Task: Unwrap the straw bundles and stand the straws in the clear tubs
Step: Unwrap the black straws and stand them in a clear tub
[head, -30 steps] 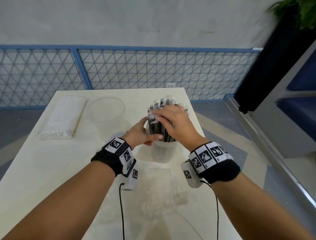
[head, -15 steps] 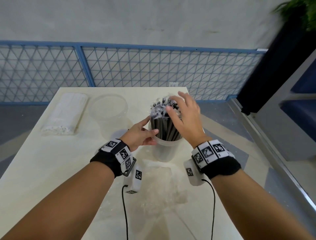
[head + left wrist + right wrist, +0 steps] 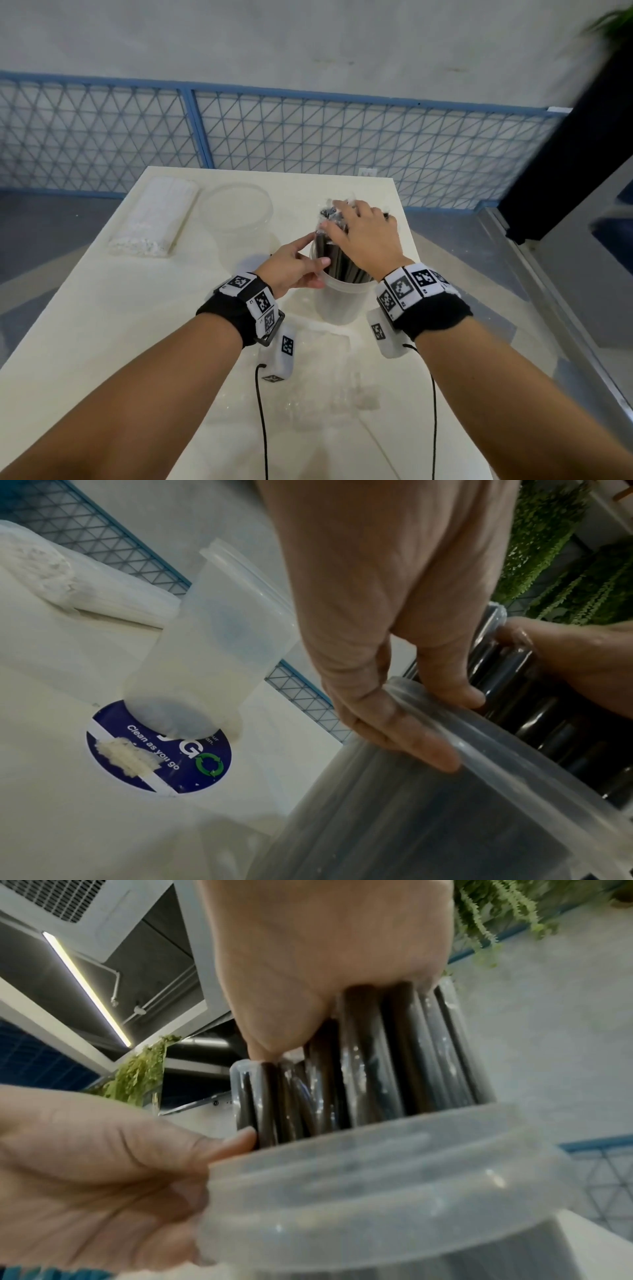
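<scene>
A clear tub (image 3: 337, 305) (image 3: 377, 1191) stands right of the table's middle, packed with upright black straws (image 3: 337, 260) (image 3: 369, 1069) in clear sleeves. My left hand (image 3: 294, 267) (image 3: 394, 669) grips the tub's rim (image 3: 479, 753) from the left, thumb on the near side. My right hand (image 3: 363, 236) (image 3: 325, 961) lies flat on the straw tops, fingers spread over them. A second clear tub (image 3: 236, 209) (image 3: 219, 642) stands empty at the back. A wrapped bundle of white straws (image 3: 154, 216) (image 3: 68, 574) lies at the back left.
A crumpled clear wrapper (image 3: 329, 387) lies on the cream table (image 3: 102, 325) between my forearms. A round blue sticker (image 3: 161, 750) sits under the empty tub. The table's right edge runs close beside the filled tub; a blue mesh fence (image 3: 308, 144) stands behind.
My right hand let go of the straws, lifted off with fingers spread, and has come back down flat onto their tops. My left hand stays on the tub.
</scene>
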Action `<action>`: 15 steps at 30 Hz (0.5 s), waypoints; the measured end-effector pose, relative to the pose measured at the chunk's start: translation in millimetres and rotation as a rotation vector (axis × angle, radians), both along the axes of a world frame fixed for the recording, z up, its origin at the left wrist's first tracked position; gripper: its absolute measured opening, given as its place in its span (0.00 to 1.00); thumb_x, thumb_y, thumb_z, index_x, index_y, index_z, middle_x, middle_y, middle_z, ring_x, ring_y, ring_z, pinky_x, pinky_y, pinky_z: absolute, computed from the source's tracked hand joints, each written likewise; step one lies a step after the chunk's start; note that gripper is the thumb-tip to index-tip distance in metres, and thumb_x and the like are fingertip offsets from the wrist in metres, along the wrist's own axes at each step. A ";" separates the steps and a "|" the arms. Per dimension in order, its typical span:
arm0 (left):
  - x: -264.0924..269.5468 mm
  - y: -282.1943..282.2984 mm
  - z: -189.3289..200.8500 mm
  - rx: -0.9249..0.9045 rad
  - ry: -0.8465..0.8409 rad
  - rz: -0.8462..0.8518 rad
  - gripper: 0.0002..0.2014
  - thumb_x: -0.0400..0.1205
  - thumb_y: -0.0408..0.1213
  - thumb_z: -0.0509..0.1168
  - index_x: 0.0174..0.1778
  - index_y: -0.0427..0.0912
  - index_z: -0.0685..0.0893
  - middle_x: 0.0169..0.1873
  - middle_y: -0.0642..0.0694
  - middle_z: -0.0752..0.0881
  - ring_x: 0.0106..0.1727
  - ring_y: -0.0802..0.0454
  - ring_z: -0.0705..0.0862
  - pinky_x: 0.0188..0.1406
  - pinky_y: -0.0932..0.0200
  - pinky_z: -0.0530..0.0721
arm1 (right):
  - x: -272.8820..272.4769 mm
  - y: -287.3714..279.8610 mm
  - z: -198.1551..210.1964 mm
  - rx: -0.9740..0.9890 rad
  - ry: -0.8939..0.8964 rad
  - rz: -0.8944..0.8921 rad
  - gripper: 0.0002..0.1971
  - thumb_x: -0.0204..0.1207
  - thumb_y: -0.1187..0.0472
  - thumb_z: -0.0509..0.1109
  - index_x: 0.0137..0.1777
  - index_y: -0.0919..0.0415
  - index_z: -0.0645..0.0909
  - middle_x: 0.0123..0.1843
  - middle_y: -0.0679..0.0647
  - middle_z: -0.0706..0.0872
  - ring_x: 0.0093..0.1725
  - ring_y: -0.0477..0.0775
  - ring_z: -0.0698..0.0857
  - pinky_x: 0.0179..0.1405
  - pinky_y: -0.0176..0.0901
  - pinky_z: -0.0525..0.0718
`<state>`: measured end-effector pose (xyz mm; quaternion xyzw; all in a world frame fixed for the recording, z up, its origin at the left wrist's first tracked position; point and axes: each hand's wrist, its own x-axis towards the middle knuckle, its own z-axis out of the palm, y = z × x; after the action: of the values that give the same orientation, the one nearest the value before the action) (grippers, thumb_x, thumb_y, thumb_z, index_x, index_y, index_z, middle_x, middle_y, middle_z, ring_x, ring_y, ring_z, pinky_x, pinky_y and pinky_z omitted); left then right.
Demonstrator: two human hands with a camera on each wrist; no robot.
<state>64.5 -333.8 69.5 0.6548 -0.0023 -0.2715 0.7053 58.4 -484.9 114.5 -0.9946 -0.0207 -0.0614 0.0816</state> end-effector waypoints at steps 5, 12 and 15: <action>-6.2 -1.1 8.1 0.050 -0.025 0.048 0.32 0.76 0.28 0.70 0.75 0.41 0.66 0.26 0.45 0.82 0.26 0.52 0.85 0.43 0.56 0.90 | -6.0 9.7 5.2 0.225 -0.284 0.041 0.23 0.84 0.45 0.50 0.77 0.48 0.64 0.80 0.53 0.67 0.83 0.58 0.55 0.77 0.69 0.44; -4.4 7.8 11.3 0.102 -0.078 -0.072 0.33 0.74 0.24 0.69 0.76 0.39 0.65 0.36 0.40 0.79 0.35 0.48 0.85 0.48 0.55 0.89 | -8.5 31.3 -3.4 -0.169 0.054 0.112 0.24 0.86 0.50 0.42 0.82 0.50 0.53 0.85 0.49 0.51 0.84 0.55 0.45 0.79 0.67 0.43; -5.7 25.6 18.1 0.223 -0.163 -0.103 0.30 0.76 0.31 0.71 0.73 0.42 0.68 0.36 0.44 0.79 0.35 0.49 0.83 0.43 0.56 0.88 | -13.5 36.1 0.9 -0.143 -0.115 0.097 0.23 0.85 0.49 0.50 0.79 0.49 0.63 0.81 0.56 0.64 0.83 0.61 0.55 0.76 0.69 0.51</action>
<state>58.8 -308.2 87.7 0.7482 -0.0632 -0.2518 0.6106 44.9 -448.9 115.4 -0.9905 -0.0777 -0.1126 0.0118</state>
